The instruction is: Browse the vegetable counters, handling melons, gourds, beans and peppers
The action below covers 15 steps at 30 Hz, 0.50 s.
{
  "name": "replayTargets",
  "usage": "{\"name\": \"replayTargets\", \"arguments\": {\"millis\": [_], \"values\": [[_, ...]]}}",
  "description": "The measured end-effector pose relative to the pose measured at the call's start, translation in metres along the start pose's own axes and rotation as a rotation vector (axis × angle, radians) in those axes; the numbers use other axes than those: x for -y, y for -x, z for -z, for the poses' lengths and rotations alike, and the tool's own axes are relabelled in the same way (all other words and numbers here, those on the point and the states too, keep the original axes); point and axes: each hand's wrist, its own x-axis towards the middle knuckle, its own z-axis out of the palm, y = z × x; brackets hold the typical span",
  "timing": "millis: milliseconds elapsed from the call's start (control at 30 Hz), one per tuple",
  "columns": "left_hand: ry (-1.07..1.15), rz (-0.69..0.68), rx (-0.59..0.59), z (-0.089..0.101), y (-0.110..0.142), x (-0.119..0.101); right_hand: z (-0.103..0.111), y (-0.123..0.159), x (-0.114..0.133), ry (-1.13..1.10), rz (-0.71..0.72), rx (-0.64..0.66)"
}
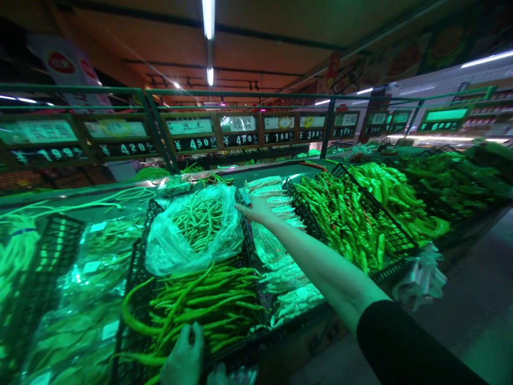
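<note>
My right hand [256, 210] reaches across the display to the right rim of a clear plastic bag [160, 246] with thin green beans [196, 219] in it. Its fingers are closed at the bag's edge, beside a small dark piece I cannot make out. Low in the view, my left hand [184, 355] is at the front of a heap of long green peppers [208, 305]. Thumb and finger curl together there, and what they hold, if anything, is hidden. Something pale and see-through [232, 373] shows beside it at the bottom edge.
Pale wrapped bundles [286, 278] lie under my right forearm. Further right are a crate of green chillies [344, 224] and lighter peppers [396, 198]. Bagged flat green pods [68, 331] lie left. Price signs [238, 131] hang from a rail behind; plastic bags [422, 278] hang front right.
</note>
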Motion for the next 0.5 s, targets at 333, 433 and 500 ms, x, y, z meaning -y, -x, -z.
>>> {"name": "replayTargets", "arguments": {"millis": [333,433,500], "values": [[0.068,0.032,-0.013,-0.003,-0.002,0.0,0.041,-0.008,-0.063,0.097,-0.275,-0.068],[0.042,0.022,-0.042,-0.003,-0.003,-0.001,0.046,-0.007,-0.075,0.11,-0.306,-0.093],[0.008,-0.003,-0.081,-0.003,-0.003,-0.002,0.04,-0.007,-0.067,0.1,-0.251,-0.089]]}}
